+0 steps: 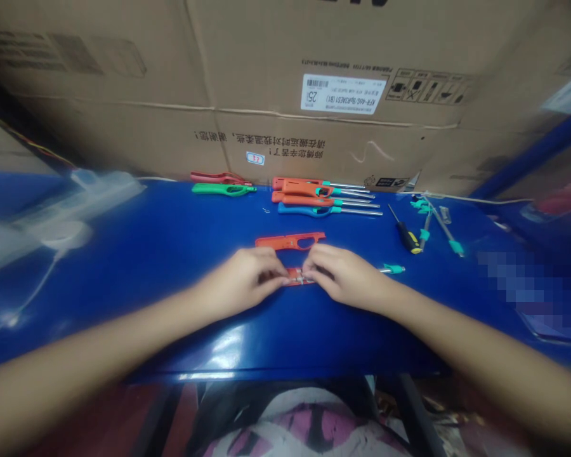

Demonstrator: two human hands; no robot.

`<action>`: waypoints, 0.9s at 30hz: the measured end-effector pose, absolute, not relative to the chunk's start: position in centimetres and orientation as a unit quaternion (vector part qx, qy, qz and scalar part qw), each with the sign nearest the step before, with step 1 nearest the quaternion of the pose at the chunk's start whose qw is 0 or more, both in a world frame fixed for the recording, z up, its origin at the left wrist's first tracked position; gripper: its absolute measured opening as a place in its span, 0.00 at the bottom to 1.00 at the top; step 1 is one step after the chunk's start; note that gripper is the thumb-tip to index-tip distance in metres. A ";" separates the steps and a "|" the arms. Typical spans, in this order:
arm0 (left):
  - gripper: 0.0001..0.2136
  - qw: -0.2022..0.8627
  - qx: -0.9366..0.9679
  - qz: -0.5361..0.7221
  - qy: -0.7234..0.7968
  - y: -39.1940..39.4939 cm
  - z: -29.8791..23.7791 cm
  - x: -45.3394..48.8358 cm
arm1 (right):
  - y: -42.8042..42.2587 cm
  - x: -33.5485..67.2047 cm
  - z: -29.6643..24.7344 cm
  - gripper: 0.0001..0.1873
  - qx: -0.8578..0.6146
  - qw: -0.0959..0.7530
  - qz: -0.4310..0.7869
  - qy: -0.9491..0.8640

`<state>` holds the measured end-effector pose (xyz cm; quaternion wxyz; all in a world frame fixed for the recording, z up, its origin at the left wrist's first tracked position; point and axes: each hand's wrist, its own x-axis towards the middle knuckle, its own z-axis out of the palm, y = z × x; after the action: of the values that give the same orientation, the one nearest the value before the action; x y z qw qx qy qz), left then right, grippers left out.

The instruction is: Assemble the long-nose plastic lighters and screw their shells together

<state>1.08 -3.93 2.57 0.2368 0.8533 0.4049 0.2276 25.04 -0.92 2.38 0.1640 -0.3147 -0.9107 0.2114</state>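
Both hands meet over a red-orange lighter casing half [294, 274] lying on the blue table, small parts showing inside it. My left hand [259, 271] has its fingers closed at the casing's left portion. From the other side, my right hand [335, 271] pinches at the middle of the same piece, and its fingers cover what they grip. Just beyond my fingertips lies another orange casing half [278, 242] with a trigger opening. A metal lighter tube with a teal end [394, 270] lies right of my right hand, partly hidden by it.
Several assembled long-necked lighters [304, 199] lie in a row at the back. Left of them are green [219, 189] and red [214, 178] casings. A screwdriver [406, 235] and loose metal tubes [445, 228] sit at right. A large cardboard box [257, 76] stands behind the table.
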 end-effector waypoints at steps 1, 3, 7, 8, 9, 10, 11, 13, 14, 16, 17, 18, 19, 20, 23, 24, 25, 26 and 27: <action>0.06 0.237 0.853 0.228 0.406 -3.9 2.6 1.1 | -0.9 25.0 2.4 0.05 -0.321 0.165 0.213 -0.908; 0.06 0.239 0.852 0.227 0.408 -3.9 2.6 1.1 | -1.0 25.0 2.4 0.05 -0.329 0.167 0.216 -0.904; 0.05 0.239 0.850 0.231 0.409 -3.9 2.6 1.1 | -1.0 24.9 2.5 0.04 -0.322 0.176 0.218 -0.904; 0.05 0.238 0.849 0.233 0.410 -3.9 2.6 1.1 | -1.0 25.0 2.5 0.04 -0.320 0.179 0.218 -0.904; 0.05 0.237 0.848 0.236 0.412 -4.0 2.6 1.2 | -1.0 25.0 2.5 0.04 -0.317 0.183 0.218 -0.905; 0.05 0.237 0.847 0.237 0.413 -4.0 2.6 1.2 | -1.0 25.1 2.6 0.05 -0.315 0.185 0.218 -0.905; 0.05 0.236 0.846 0.238 0.414 -4.0 2.6 1.2 | -1.0 25.2 2.8 0.05 -0.312 0.186 0.215 -0.906; 0.05 0.236 0.846 0.238 0.415 -4.0 2.6 1.2 | -0.9 25.5 3.2 0.05 -0.307 0.183 0.203 -0.912; 0.05 0.235 0.846 0.236 0.416 -4.0 2.6 1.2 | -0.8 25.8 3.5 0.04 -0.304 0.177 0.196 -0.915; 0.05 0.232 0.848 0.234 0.415 -3.9 2.6 1.0 | -0.7 26.3 4.1 0.03 -0.297 0.154 0.185 -0.924; 0.05 0.231 0.850 0.232 0.413 -3.9 2.6 0.9 | -0.7 26.6 4.4 0.03 -0.295 0.139 0.183 -0.927; 0.05 0.231 0.851 0.229 0.411 -3.8 2.6 0.8 | -0.6 26.9 4.7 0.03 -0.296 0.123 0.184 -0.929; 0.05 0.232 0.853 0.227 0.408 -3.7 2.7 0.7 | -0.6 27.1 4.9 0.03 -0.299 0.108 0.187 -0.930; 0.05 0.233 0.855 0.224 0.406 -3.7 2.7 0.6 | -0.5 27.3 5.1 0.03 -0.303 0.094 0.191 -0.929; 0.05 0.231 0.859 0.212 0.405 -3.6 3.0 0.3 | -0.4 27.6 5.3 0.02 -0.313 0.069 0.205 -0.925; 0.05 0.226 0.861 0.208 0.404 -3.6 3.1 0.3 | -0.3 27.7 5.3 0.02 -0.313 0.064 0.208 -0.924; 0.05 0.218 0.864 0.205 0.404 -3.7 3.2 0.2 | -0.2 27.7 5.2 0.01 -0.312 0.062 0.210 -0.925; 0.06 0.205 0.867 0.205 0.405 -3.7 3.3 0.2 | -0.2 27.7 5.2 0.01 -0.309 0.063 0.212 -0.925; 0.08 0.191 0.870 0.208 0.405 -3.8 3.4 0.3 | -0.2 27.6 5.1 0.01 -0.305 0.065 0.213 -0.926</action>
<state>0.26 -3.81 3.36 0.1911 0.8697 0.4048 0.2079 27.64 -0.15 5.11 0.0646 -0.3050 -0.9260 0.2130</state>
